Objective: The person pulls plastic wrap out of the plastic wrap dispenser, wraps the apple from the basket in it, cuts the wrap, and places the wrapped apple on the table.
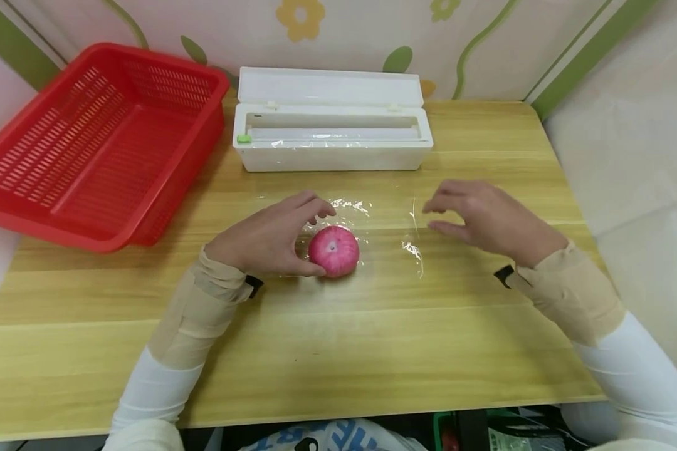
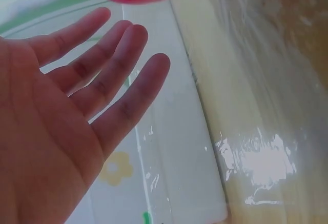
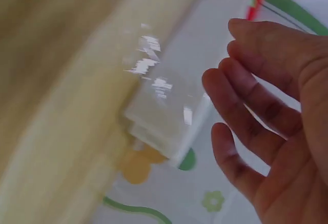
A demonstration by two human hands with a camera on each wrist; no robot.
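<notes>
Wooden counter (image 1: 338, 351), flowered wall behind. Pink apple (image 1: 333, 251) sits on cling film (image 1: 413, 249); left hand (image 1: 271, 241) is cupped against it, fingers relaxed. Right hand (image 1: 482, 216) hovers open, empty. Film edge should be lifted evenly, apple kept steadied.

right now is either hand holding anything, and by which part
Nothing is gripped. The left hand cups the side of the pink ball with relaxed fingers; the right hand hovers open.
</notes>
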